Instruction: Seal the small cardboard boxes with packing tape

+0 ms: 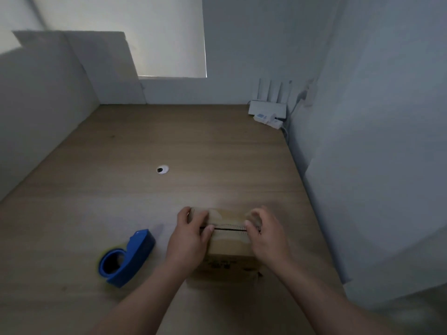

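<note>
A blue tape dispenser (pixel 128 257) lies on the desk (pixel 193 141) toward its near edge. A white cable grommet (pixel 162 169) sits mid-desk. Right of the dispenser, the left hand (pixel 189 235) curls over the left end of the small cardboard box (pixel 228 245), thumb on the top seam (pixel 227 229). The right hand (pixel 266 238) grips the box's right end with arched, blurred fingers. A white router (pixel 267 108) stands in the far right corner.

Home-office or small office desk nook. Wood-grain surface (pixel 193 141) with round white cable grommet (pixel 162 169). White router (pixel 268 108), four antennas upright, in far right corner; power strip (pixel 268 120) just before it, cables along wall. Plain white walls (pixel 375 93) close on three sides. Pale blind (pixel 157 32) over window.
</note>
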